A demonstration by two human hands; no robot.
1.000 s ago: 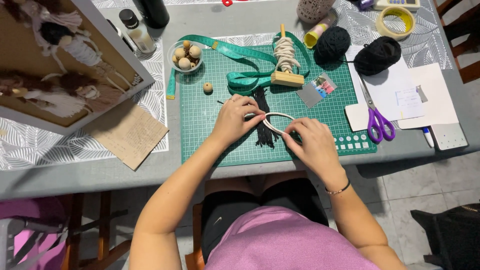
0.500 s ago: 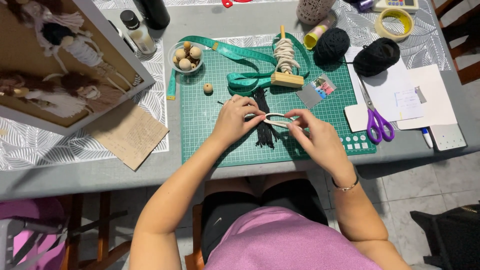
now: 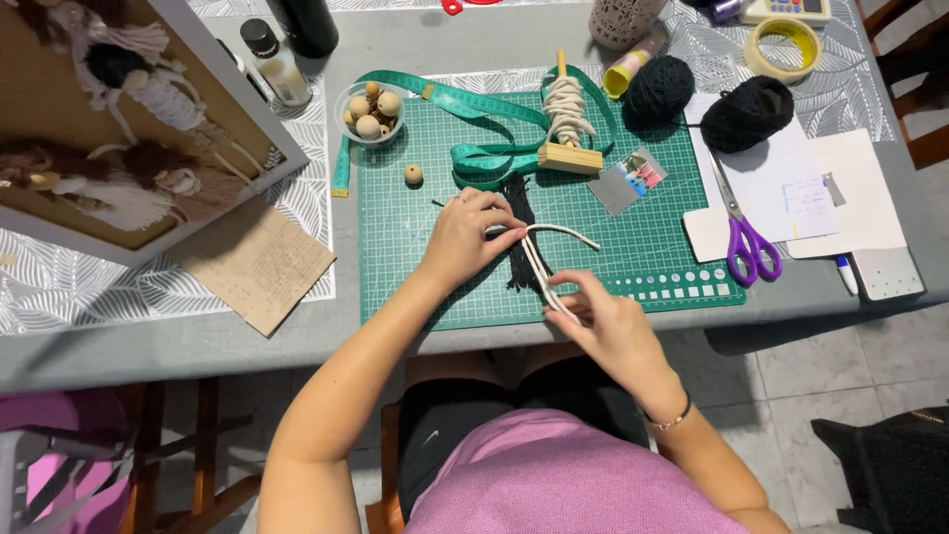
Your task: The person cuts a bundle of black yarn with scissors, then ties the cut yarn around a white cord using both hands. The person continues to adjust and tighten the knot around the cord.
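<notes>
A folded length of cream cord (image 3: pixel 550 259) lies over the near edge of the green cutting mat (image 3: pixel 415 257). The left hand (image 3: pixel 473 235) pinches its bend between thumb and fingertips, while the right hand (image 3: pixel 605 321) nips the two strands lower down, just past the mat's near edge. The cord is smooth and twisted; a bundle of black yarn strands (image 3: pixel 516 222) lies beneath it. Towards the mat's far edge sit a wound cord spool (image 3: pixel 567 124), a teal tape measure (image 3: pixel 474 138) and a loose wooden bead (image 3: pixel 413 175). Purple scissors (image 3: pixel 746 232) rest off the mat's right edge.

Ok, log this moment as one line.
left hand: pinches cream cord | right hand: holds cord ends | over green cutting mat
</notes>
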